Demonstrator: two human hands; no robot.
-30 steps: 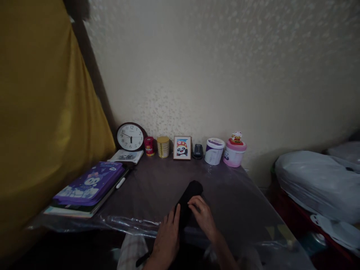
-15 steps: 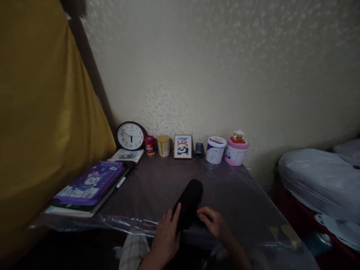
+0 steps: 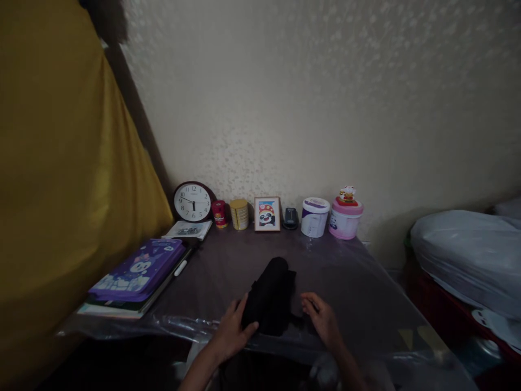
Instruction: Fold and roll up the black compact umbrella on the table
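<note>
A rolled black fabric bundle (image 3: 266, 293), possibly a folded umbrella, lies slanting on the table near its front edge. Its lower left end is in the grip of my left hand (image 3: 232, 332), thumb on the near side and fingers along the left side. A loose flap of the same black fabric spreads out on the bundle's right, with a thin strap-like piece pointing toward my right hand (image 3: 321, 317). That hand is just right of the flap, its fingertips pinched together. Whether the strap's end is between them is too dark to see.
A plastic-covered table (image 3: 345, 277) carries a purple case (image 3: 138, 271) on books at left. Along the wall stand a clock (image 3: 192, 202), red can (image 3: 220, 214), yellow-lidded can (image 3: 239, 215), panda picture frame (image 3: 267, 214), dark device (image 3: 290, 218), white tub (image 3: 315, 218) and pink tub (image 3: 345, 221).
The black bundle has partly unrolled, with a flap now spread on its right. My right hand has moved right, away from it. My left hand has shifted slightly left with its thumb nearer the end.
</note>
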